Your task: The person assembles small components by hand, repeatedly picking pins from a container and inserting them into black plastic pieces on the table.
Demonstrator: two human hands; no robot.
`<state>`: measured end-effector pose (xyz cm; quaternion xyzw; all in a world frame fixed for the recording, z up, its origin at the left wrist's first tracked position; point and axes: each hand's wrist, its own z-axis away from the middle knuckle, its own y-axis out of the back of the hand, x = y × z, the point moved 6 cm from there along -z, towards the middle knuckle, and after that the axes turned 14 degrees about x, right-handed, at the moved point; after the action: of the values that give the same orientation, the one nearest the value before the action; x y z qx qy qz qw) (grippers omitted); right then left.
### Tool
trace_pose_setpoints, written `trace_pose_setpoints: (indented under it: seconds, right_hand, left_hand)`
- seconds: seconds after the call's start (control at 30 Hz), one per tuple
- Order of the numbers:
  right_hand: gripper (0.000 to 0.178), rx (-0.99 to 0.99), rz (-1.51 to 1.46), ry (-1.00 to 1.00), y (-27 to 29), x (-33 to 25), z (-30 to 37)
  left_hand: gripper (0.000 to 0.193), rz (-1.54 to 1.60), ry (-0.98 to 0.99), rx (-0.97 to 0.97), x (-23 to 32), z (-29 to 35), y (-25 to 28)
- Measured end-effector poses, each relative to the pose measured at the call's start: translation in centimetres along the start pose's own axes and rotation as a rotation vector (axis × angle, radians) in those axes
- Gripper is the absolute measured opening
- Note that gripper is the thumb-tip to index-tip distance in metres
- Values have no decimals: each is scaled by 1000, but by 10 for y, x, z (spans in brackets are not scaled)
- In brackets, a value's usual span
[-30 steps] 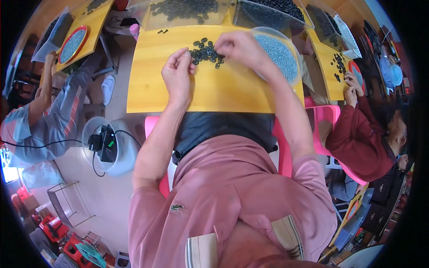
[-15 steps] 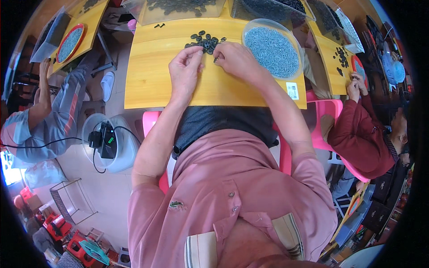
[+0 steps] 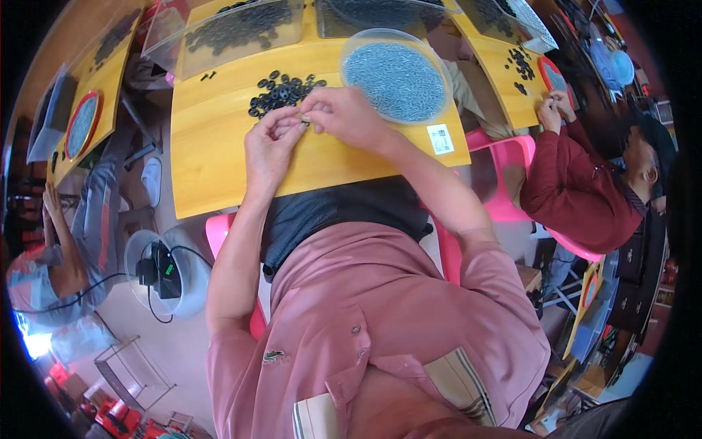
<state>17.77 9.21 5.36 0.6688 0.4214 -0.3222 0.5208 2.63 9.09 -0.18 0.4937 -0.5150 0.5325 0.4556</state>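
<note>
In front of me, over the yellow table (image 3: 212, 157), my left hand (image 3: 272, 143) and my right hand (image 3: 342, 115) meet fingertip to fingertip. Both are closed in a pinch around a tiny piece, dark or metallic, too small to name. Just beyond the fingers lies a loose pile of small black oval parts (image 3: 281, 94), some with holes in them. To the right of the pile, close to my right hand, stands a round clear tub (image 3: 447, 91) full of small silvery screws or pins (image 3: 395, 77).
Two small black pieces (image 3: 208, 75) lie at the table's far left. Clear bins (image 3: 241, 36) of black parts line the back. A white label (image 3: 440, 139) is on the right corner. People work at side tables, one in a maroon sleeve (image 3: 545, 175). A black adapter (image 3: 167, 271) sits in a bucket.
My hands have come together from being apart near the pile, and have drawn back from it. The whole view has turned and shifted, moving the table leftward in the picture.
</note>
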Motion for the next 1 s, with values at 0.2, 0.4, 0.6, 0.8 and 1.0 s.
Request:
trace_pose_setpoints:
  seconds: [0.2, 0.4, 0.6, 0.8, 1.0]
  right_hand:
    - [13, 18, 41, 91, 12, -9, 2]
    - [13, 207, 497, 354, 97, -2, -17]
    - [12, 12, 666, 229, 111, 26, -12]
    - [14, -13, 734, 256, 98, 37, -15]
    - [11, 47, 576, 236, 106, 40, -18]
  left_hand:
    - [22, 41, 66, 5, -3, 1, -2]
    - [19, 120, 96, 22, -4, -2, 0]
    - [18, 98, 94, 36, -1, 1, -1]
    - [20, 84, 112, 22, -7, -1, 2]
    - [20, 89, 118, 20, -4, -1, 0]
